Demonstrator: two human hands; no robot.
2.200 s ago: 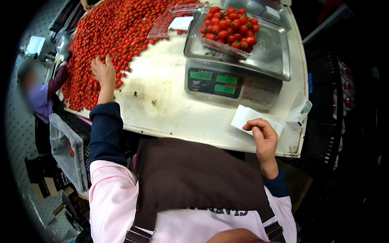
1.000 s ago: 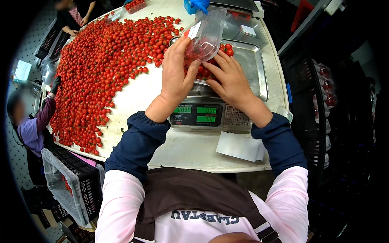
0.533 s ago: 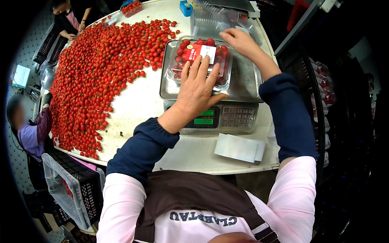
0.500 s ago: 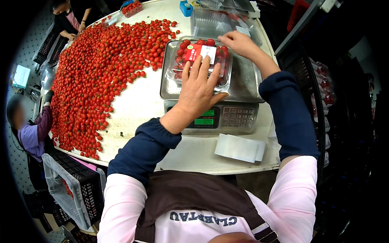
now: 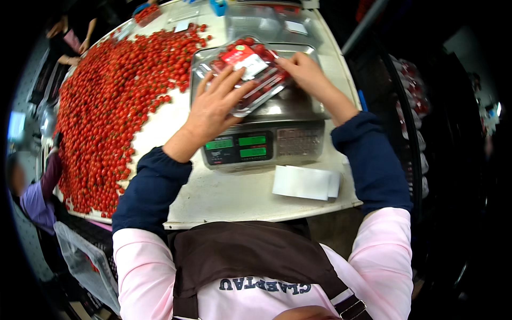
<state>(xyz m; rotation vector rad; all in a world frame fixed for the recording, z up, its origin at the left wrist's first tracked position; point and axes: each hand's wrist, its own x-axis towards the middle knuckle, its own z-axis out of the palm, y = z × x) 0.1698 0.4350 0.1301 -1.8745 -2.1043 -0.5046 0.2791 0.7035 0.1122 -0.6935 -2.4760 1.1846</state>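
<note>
A clear plastic box of cherry tomatoes, with a red and white label on its lid, sits turned at an angle on the metal pan of a weighing scale. My left hand lies over the lid's near left side, fingers spread. At the box's right edge my right hand is closed in a pinch. A small whitish bit shows by its fingertips, blurred, so what it grips is unclear. Below the pan, the scale's green displays are lit.
Loose cherry tomatoes cover the table's left part. White slips lie near the front edge. Clear empty boxes and a blue dispenser stand at the back. Two people work at left, near a lined black crate. A dark rack stands right.
The box has turned and tilted on the pan under my left hand. My right hand has come down from beyond the box to its right edge and pinched. The whole view has shifted slightly.
</note>
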